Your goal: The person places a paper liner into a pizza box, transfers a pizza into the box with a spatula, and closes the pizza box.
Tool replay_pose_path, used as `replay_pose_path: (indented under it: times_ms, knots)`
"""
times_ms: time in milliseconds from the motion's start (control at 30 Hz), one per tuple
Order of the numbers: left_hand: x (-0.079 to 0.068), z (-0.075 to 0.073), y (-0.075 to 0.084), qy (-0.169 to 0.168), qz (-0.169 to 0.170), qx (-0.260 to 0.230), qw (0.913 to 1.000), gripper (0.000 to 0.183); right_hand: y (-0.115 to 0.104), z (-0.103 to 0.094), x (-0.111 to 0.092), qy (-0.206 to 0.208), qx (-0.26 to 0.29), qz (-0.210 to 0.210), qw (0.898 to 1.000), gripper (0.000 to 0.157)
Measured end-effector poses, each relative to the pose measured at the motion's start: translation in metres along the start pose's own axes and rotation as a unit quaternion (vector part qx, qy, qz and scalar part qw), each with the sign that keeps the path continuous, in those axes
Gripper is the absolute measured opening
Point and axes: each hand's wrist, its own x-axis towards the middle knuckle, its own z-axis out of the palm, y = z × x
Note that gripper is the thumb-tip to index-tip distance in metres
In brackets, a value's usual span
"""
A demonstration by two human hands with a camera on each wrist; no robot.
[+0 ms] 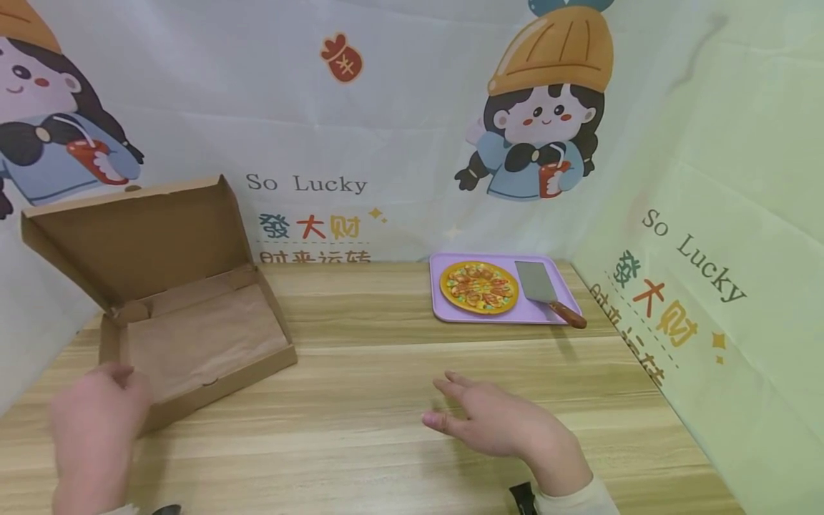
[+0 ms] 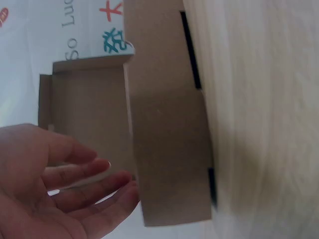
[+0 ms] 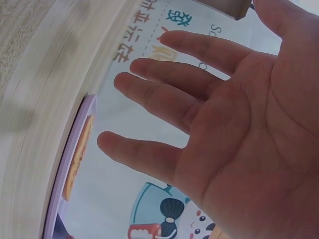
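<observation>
At the left stands a cardboard pizza box [image 1: 257,370] with its lid [image 1: 141,243] raised and brown paper [image 1: 206,340] lining the bottom. My left hand [image 1: 99,415] is by the box's near left corner, its fingers loosely bent; in the left wrist view the fingertips come right up to the box wall [image 2: 169,149], with nothing in the grasp. Over the table, right of the middle, my right hand [image 1: 496,418] hovers with fingers spread and the palm bare. Beyond it, a toy-like pizza [image 1: 479,287] and a spatula [image 1: 537,281] with a wooden handle lie on a purple tray [image 1: 565,280].
The wood-grain table [image 1: 347,408] extends between the box and the tray. A printed cloth [image 1: 412,143] hangs behind the table, and another cloth [image 1: 740,214] closes off the right side. The spatula's handle juts over the tray's near right rim.
</observation>
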Motion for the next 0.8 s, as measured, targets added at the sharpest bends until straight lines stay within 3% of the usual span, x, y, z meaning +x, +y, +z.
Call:
replay_pose_path:
  times_ms: [333, 500, 567, 800]
  knots:
    - [-0.010, 0.001, 0.038, -0.003, 0.071, -0.014, 0.9973, 0.045, 0.003, -0.003, -0.002, 0.014, -0.004, 0.016, 1.000, 0.076]
    - [-0.017, -0.001, 0.060, -0.042, 0.094, -0.012, 0.9946, 0.048, 0.005, -0.005, -0.004, 0.023, -0.008, 0.024, 0.999, 0.076]
    - [-0.020, 0.000, 0.067, -0.043, 0.118, -0.012, 0.9920, 0.047, 0.006, -0.006, -0.004, 0.025, -0.004, 0.026, 0.999, 0.076]
    - [-0.036, 0.014, 0.089, 0.008, 0.234, -0.007, 0.9721, 0.035, 0.012, -0.008, -0.007, 0.039, 0.000, 0.028, 0.999, 0.077]
